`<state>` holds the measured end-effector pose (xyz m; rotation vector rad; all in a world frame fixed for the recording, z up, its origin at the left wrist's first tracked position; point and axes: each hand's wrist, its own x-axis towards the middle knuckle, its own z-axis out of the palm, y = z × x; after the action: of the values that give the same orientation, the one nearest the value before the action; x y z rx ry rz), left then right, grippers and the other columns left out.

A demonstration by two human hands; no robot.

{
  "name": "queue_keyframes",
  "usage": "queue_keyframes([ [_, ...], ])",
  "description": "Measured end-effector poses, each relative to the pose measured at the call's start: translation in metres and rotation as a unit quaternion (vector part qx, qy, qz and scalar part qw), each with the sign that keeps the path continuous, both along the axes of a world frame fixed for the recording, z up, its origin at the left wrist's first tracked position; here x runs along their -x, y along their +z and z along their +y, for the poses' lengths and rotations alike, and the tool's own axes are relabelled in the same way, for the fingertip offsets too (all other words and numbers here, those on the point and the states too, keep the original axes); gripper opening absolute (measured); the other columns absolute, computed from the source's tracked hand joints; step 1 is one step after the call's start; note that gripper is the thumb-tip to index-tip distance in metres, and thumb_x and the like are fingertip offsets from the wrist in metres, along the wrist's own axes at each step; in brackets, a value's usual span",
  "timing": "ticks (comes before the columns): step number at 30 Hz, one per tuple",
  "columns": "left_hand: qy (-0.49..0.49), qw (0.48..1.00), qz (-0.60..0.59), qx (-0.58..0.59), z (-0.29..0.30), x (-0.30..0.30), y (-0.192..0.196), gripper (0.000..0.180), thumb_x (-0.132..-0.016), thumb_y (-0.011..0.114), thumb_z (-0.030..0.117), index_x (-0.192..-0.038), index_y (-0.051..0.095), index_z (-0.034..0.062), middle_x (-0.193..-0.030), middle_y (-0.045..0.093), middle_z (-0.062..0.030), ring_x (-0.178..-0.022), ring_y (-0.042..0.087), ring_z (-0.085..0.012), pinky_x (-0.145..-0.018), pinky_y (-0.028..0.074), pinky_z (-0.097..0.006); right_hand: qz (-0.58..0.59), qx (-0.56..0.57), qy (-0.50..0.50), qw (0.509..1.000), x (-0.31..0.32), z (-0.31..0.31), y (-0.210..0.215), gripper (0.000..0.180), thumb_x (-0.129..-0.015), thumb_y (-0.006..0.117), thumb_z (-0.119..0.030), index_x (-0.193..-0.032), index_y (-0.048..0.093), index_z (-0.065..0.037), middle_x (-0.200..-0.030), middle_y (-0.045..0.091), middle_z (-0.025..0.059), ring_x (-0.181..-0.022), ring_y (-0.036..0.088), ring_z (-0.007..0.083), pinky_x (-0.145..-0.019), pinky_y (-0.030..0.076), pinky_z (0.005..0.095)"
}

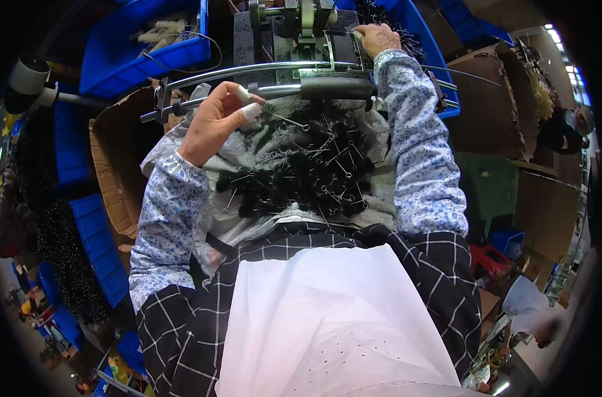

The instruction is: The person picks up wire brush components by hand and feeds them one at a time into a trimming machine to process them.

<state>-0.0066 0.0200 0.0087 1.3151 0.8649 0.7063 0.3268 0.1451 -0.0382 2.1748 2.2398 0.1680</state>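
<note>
My left hand (pixel 211 126), with white covers on its fingertips, pinches a small twisted-wire brush (pixel 286 119). Its bristled end is at the fingertips, and its bare stem ends in a ring pointing right. Over at the machine (pixel 306 33), my right hand (pixel 379 40) is closed at the far right of the metal bed. From its fingertips a thin dark bristled brush (pixel 339 31) reaches left toward the machine's middle. On the pale cloth across my lap lies a heap of black wire brushes (pixel 301 169), many with ringed stems sticking out.
Metal rails and a dark padded bar (pixel 337 88) cross between me and the machine. A blue bin (pixel 145 49) with pale pieces stands far left; another blue bin (pixel 428 40) holds dark brushes behind my right hand. Cardboard boxes (pixel 119 165) flank me. A co-worker (pixel 529 304) is at the right.
</note>
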Motion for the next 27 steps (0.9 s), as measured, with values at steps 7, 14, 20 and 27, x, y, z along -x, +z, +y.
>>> queue_keyframes([
  [7,-0.012,1.0,-0.016,-0.021,0.005,-0.019,-0.005,0.021,-0.082,0.059,0.008,-0.096,0.043,0.0086,-0.106,0.056,-0.0101,-0.096,0.053,-0.0131,-0.085,0.044,-0.027,-0.103,-0.263,-0.01,0.959,-0.08,-0.024,0.051,0.03,-0.083,0.055,-0.025,-0.111,0.057,-0.014,-0.101,0.061,0.0076,-0.089,0.06,0.024,-0.078,0.049,0.0382],
  [14,0.077,0.988,-0.028,-0.13,0.003,-0.054,-0.015,0.029,-0.077,0.059,-0.001,-0.1,0.041,0.0023,-0.102,0.053,-0.0094,-0.092,0.056,-0.016,-0.079,0.047,-0.027,0.406,0.124,0.198,0.883,0.099,-0.124,0.058,0.028,-0.086,0.05,-0.028,-0.106,0.056,-0.008,-0.082,0.062,0.0156,-0.081,0.06,0.0316,-0.074,0.046,0.0406],
  [20,0.035,0.986,0.155,-0.051,-0.017,0.022,-0.013,0.046,-0.077,0.063,0.009,-0.11,0.033,0.0018,-0.107,0.046,-0.0148,-0.09,0.057,-0.0192,-0.074,0.048,-0.027,0.263,-0.083,0.108,0.955,0.064,-0.079,0.024,0.021,-0.084,0.05,-0.014,-0.103,0.059,-0.011,-0.076,0.062,0.0085,-0.072,0.06,0.0219,-0.069,0.05,0.0335],
  [27,-0.18,0.886,0.416,-0.099,-0.088,0.056,-0.059,0.068,-0.068,0.069,0.028,-0.118,0.033,-0.0024,-0.108,0.044,-0.0215,-0.102,0.047,-0.0377,-0.089,0.038,-0.039,0.023,-0.166,0.035,0.985,0.043,-0.033,-0.001,0.022,-0.084,0.046,-0.016,-0.099,0.063,-0.018,-0.083,0.062,0.0035,-0.081,0.06,0.019,-0.068,0.05,0.0327],
])
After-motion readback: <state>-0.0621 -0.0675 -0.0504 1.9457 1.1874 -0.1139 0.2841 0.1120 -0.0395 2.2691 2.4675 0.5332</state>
